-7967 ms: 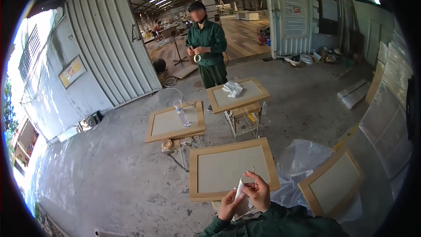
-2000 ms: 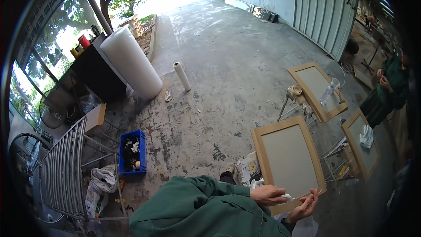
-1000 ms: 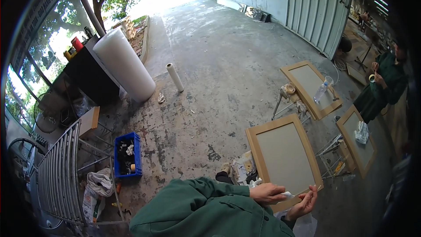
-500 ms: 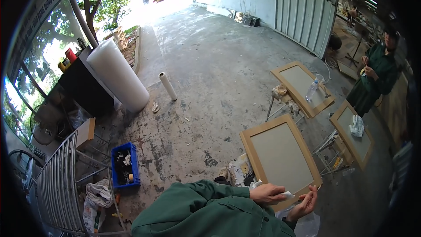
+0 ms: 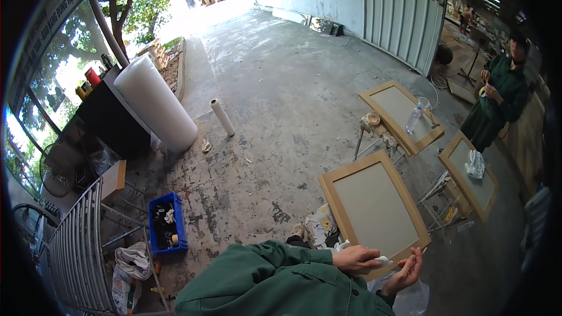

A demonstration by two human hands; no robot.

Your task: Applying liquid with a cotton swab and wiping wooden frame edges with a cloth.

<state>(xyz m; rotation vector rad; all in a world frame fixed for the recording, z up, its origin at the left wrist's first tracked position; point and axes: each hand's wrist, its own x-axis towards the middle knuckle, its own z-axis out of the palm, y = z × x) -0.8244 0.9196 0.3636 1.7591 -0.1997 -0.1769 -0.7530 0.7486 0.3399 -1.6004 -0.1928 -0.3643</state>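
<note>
My left hand (image 5: 355,258) is closed round a crumpled white rag (image 5: 384,261), whose ends stick out at both sides of the fist. Just right of it, my right hand (image 5: 404,273) is turned palm up with curled fingers pressed together; what they hold, if anything, is too small to make out. Both hands are over the near edge of a wood-framed panel (image 5: 374,205) with a grey-beige centre. Clear plastic sheeting (image 5: 411,299) shows below my right hand.
Two more framed panels (image 5: 377,100) (image 5: 453,155) rest on stands, one bearing a plastic bottle (image 5: 414,118), the other a white cloth (image 5: 475,164). A person (image 5: 497,90) in green stands at right. At left are a blue crate (image 5: 182,222), a metal rack (image 5: 76,246) and a bubble-wrap roll (image 5: 158,105).
The view has shifted very slightly. My hands keep almost the same pose over the panel, and the rag stays in my left hand.
</note>
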